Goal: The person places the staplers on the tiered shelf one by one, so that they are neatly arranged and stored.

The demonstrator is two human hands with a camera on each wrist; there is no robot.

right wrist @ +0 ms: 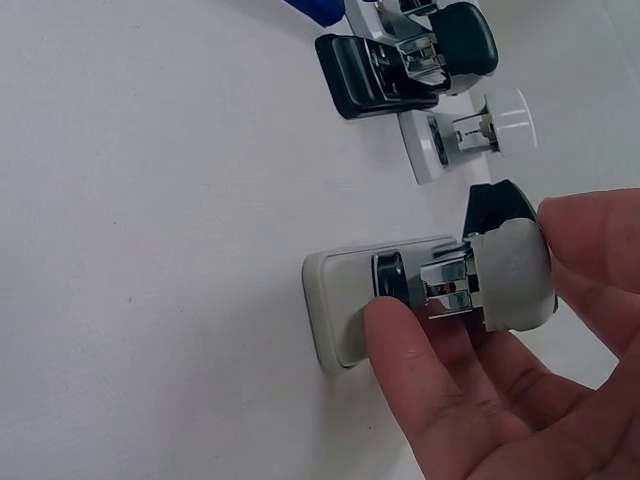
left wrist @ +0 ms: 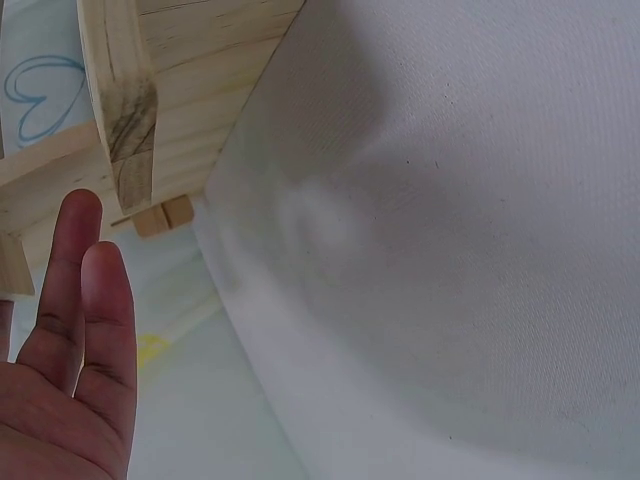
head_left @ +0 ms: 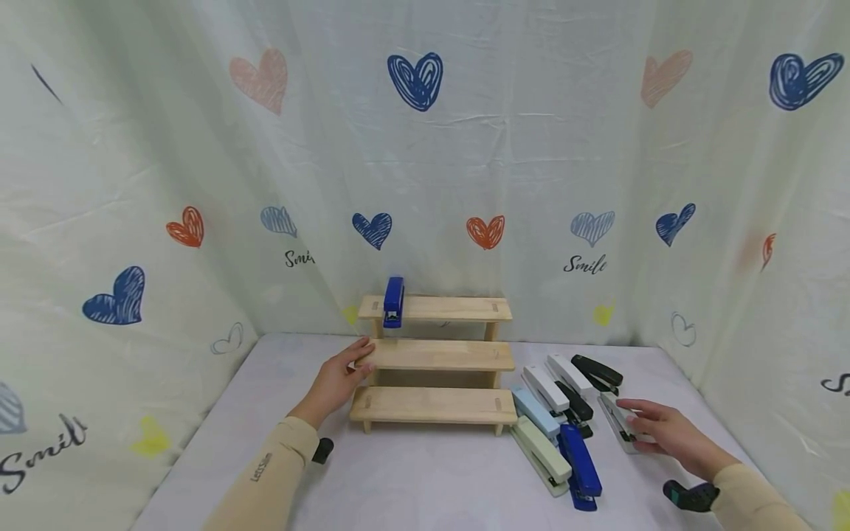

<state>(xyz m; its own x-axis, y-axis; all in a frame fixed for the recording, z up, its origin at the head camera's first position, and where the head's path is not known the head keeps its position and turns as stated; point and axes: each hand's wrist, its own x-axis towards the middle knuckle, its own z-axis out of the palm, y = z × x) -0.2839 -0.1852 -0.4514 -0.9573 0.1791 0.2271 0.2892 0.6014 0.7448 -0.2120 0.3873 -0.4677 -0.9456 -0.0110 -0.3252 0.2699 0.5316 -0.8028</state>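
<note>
A three-tier wooden display shelf (head_left: 434, 355) stands on the table, with a blue stapler (head_left: 393, 302) upright on the left of its top tier. My left hand (head_left: 340, 375) holds the left end of the middle tier; in the left wrist view, two straight fingers (left wrist: 108, 320) show beside the wood, and the thumb is hidden. My right hand (head_left: 674, 435) grips a grey stapler (right wrist: 512, 272) at the right of the group. Its thumb lies by the stapler's base and a finger touches the head. The stapler's base appears to rest on the table.
Left of the grey stapler lie several more: white staplers (head_left: 546, 389), black ones (head_left: 598, 371), a light blue one (head_left: 536, 413), a pale green one (head_left: 541, 453) and a blue one (head_left: 580, 464). A heart-patterned curtain (head_left: 451, 169) surrounds the table (head_left: 425, 487).
</note>
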